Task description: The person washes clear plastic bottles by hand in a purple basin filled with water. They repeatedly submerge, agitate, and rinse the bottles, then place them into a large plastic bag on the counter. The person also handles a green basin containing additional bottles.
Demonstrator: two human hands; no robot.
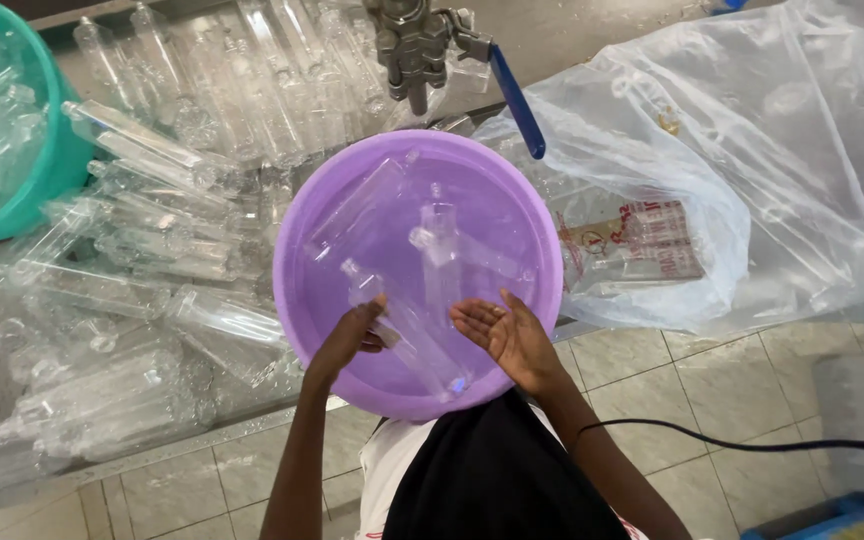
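left hand (350, 338): over near-left part of basin, fingers curled around lower body of a clear bottle, gripping it
right hand (505, 330): over near-right part of basin, palm up, fingers spread and loose, holding nothing; just beside the held bottle, touch not clear
held bottle (404, 332): clear plastic, slim, lying tilted inside basin, neck toward far-left, base toward near-right
basin (297, 262): round, purple, centre of view, sits on counter edge and overhangs toward the person; looks wet or water-filled, cannot tell depth
other bottles in basin (439, 240): about two more clear ones, one in the middle with neck pointing far, one lying slanted at far-left inside
bottle pile (142, 270): many clear plastic bottles lying on the metal counter left of basin, reaching from near to far
green tub (47, 130): far-left corner, teal, more clear bottles inside
tap (414, 45): metal valve above far rim of basin, blue lever handle (517, 100) angled to the right
plastic bag (752, 170): large clear sheet bag, right of basin, crumpled, a printed carton partly visible under it
cable (752, 440): black, runs across tiled floor near-right
floor (692, 380): pale tiles, near side
clothing: dark apron over white top, bottom centre
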